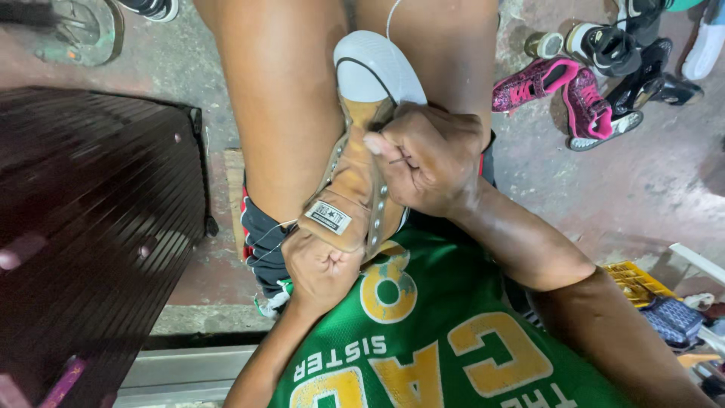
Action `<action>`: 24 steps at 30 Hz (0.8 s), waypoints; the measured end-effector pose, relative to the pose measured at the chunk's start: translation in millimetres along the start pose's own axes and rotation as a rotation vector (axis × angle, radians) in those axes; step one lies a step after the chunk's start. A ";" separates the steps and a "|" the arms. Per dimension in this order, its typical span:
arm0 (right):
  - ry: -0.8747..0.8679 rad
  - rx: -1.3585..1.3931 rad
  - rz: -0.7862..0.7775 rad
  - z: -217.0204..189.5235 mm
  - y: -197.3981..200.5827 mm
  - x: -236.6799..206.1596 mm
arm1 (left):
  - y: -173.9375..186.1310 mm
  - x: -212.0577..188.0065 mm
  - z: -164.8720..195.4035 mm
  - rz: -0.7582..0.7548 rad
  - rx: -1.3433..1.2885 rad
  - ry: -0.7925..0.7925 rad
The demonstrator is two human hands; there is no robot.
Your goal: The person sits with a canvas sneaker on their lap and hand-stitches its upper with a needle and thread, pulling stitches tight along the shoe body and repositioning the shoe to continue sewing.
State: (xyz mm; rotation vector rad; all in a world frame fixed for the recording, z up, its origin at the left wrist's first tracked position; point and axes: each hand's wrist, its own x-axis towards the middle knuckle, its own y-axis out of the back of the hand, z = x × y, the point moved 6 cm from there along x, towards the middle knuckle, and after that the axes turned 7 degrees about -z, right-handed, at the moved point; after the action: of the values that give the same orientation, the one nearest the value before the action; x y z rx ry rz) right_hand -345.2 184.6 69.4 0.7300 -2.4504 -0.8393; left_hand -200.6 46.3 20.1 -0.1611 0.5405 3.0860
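Stained concrete floor; 2 pink sneakers, black shoes lying on it.

Between our hands we see a tan shoe of matt suede-like cloth with a smooth white rubber toe; left of them, a ribbed dark bench, faintly glossy.

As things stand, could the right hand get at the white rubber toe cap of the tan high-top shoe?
Probably yes: the right hand already grips the tan high-top shoe just below its white rubber toe cap, which lies bare between the knees.
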 end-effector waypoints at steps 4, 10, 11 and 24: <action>-0.097 -0.020 0.019 0.9 -2.9 6.6 | 3.7 -3.3 -7.4 -0.027 -0.067 -0.005; -0.022 -0.179 -0.061 -14.7 7.0 18.5 | 3.3 2.9 -8.1 0.033 -0.014 -0.004; 0.024 -0.215 -0.076 -17.7 6.6 22.1 | 3.9 4.4 -6.2 0.012 -0.022 -0.004; -0.254 0.185 0.034 20.8 12.4 19.5 | 11.2 12.3 -6.1 -0.287 0.013 0.261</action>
State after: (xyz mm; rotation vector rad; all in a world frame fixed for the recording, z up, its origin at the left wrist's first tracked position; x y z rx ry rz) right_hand -375.8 190.0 67.3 0.6791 -2.7887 -0.7378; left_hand -212.5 33.5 17.0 -0.5921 0.4916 2.7960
